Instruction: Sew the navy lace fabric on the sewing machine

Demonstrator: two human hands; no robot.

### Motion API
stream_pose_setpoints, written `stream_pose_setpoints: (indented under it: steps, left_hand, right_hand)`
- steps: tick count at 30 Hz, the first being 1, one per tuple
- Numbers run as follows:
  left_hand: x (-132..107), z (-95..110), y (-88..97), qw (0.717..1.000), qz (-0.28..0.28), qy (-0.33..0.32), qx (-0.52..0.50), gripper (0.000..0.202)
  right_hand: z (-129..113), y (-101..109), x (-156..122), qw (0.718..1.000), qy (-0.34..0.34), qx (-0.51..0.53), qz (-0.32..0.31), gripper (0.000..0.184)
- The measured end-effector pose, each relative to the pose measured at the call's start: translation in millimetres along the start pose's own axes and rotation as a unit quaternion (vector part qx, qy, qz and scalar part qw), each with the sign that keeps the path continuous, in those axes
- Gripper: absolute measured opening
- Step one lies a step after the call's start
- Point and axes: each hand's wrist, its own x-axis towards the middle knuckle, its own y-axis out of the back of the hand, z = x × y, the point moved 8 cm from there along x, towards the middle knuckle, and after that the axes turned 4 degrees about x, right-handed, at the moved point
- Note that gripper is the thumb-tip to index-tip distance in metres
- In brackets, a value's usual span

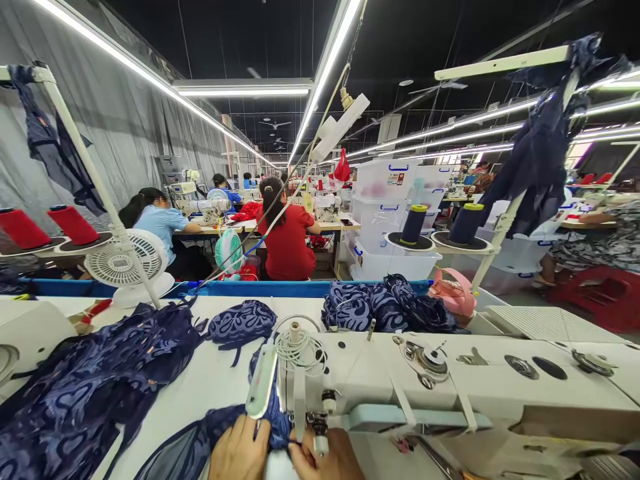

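Note:
My left hand [240, 451] lies on a piece of dark blue patterned lace fabric [200, 440] at the bottom edge, its fingers curled on the cloth just left of the needle. My right hand [327, 460] pinches the same fabric right under the presser foot [317, 427] of a white sewing machine [450, 380]. The machine's arm runs off to the right. A white thread cone [296, 340] sits on top of the machine head. Only the upper parts of both hands show.
A big heap of the same blue lace [75, 393] covers the table's left side, with smaller bundles [385, 307] behind the machine. A white desk fan [125, 263] and red thread spools [73, 223] stand at left. Other people sew at tables beyond; scissors [440, 460] lie at lower right.

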Motion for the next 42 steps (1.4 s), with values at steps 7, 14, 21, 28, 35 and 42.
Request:
stream_pose_setpoints:
  steps: [7,14,21,28,35,42]
  left_hand:
    - [-3.7,-15.2,1.4,0.979,0.154,-0.061,-0.122,0.028]
    - [-10.8,13.2,14.5,0.930,0.255,-0.090,-0.248,0.040]
    - [-4.5,24.5,16.7,0.943,0.230,-0.088,-0.224,0.034]
    - [-6.9,24.6,5.9,0.943,0.224,-0.086,-0.231,0.026]
    - [-4.7,22.0,9.4,0.939,0.212,-0.094,-0.253,0.033]
    - [-13.0,26.4,27.9,0.937,0.281,-0.114,-0.173,0.039]
  right_hand:
    - [0.4,2.3,-1.7,1.000,0.001,0.006,-0.020,0.018]
    - [-0.5,8.5,-4.9,1.000,0.013,-0.001,0.024,0.018]
    - [-8.5,17.2,3.0,1.000,0.009,0.013,0.025,0.019]
    - [4.2,21.3,-12.8,0.999,0.031,-0.028,-0.001,0.021]
    - [-10.3,21.6,-25.0,0.976,0.160,-0.109,0.096,0.024]
    - [-25.1,4.5,-33.3,0.948,0.211,-0.124,0.202,0.024]
